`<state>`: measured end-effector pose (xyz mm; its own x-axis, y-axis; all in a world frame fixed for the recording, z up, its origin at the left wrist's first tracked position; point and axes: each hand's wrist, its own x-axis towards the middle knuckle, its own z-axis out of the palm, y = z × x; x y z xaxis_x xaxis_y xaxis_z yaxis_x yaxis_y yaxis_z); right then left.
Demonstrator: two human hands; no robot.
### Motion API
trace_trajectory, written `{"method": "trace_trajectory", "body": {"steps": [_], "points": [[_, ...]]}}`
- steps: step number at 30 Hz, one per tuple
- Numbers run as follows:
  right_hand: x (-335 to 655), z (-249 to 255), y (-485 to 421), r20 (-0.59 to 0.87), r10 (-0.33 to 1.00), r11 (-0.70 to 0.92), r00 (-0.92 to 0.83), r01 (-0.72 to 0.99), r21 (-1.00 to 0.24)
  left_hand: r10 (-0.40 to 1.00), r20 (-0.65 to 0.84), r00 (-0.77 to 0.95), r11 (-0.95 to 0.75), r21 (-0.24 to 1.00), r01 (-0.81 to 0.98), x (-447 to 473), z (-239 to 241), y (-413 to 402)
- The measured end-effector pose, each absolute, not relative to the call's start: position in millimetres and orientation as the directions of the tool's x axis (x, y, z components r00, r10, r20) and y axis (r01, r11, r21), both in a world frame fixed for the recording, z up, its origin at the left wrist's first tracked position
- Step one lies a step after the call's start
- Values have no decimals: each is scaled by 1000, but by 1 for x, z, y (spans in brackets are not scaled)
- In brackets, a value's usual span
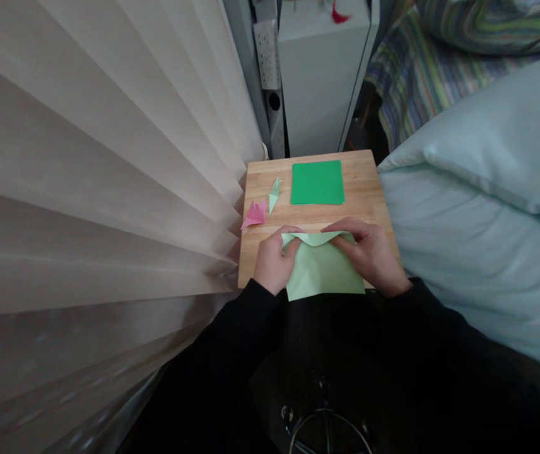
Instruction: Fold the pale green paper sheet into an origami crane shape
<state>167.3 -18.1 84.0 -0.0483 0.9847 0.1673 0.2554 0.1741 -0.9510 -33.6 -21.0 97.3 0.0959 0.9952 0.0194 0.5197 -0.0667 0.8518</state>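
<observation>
A pale green sheet of paper (pixel 323 268) lies at the near edge of a small wooden table (pixel 364 183), its far edge bent over. My left hand (pixel 274 261) pinches the paper's far left corner. My right hand (pixel 371 252) presses and pinches the far right part of the same fold. Both hands are closed on the paper. My black sleeves reach in from below.
A stack of dark green square paper (pixel 317 183) lies at the table's far side. A folded pale green figure (pixel 274 194) and a folded pink figure (pixel 254 215) sit at the left. Pleated curtain (pixel 99 189) on the left, pale bedding (pixel 478 208) on the right, a white cabinet (pixel 322 75) behind.
</observation>
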Motion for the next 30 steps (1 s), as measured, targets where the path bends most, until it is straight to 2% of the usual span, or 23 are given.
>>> {"method": "trace_trajectory", "body": {"steps": [4,7,9,11,13,16,18,23,30], "points": [[158,81,-25,333,937,339,-100,480,-809,985,48,168,-141,788,600,-23,97,-31],[151,77,-30,396,902,417,-172,586,-694,979,60,197,-161,820,550,-14,95,-37],[147,74,-32,404,888,445,-221,634,-632,983,31,182,-114,879,463,-10,93,-39],[144,73,-33,392,888,447,-241,652,-613,986,-39,163,-11,956,292,-7,92,-40],[142,73,-34,384,900,423,-208,628,-653,981,-115,156,116,993,3,-5,92,-40],[140,75,-33,364,924,366,-116,545,-755,957,-223,184,280,876,-394,-4,94,-37],[139,77,-32,326,942,324,-83,492,-808,945,-265,191,325,814,-481,-5,96,-35],[138,86,-33,150,989,141,-5,369,-919,937,-293,193,349,832,-431,-6,91,-32],[140,91,-29,-29,999,-30,16,99,-995,975,-200,94,218,937,-271,-7,76,-29]]}}
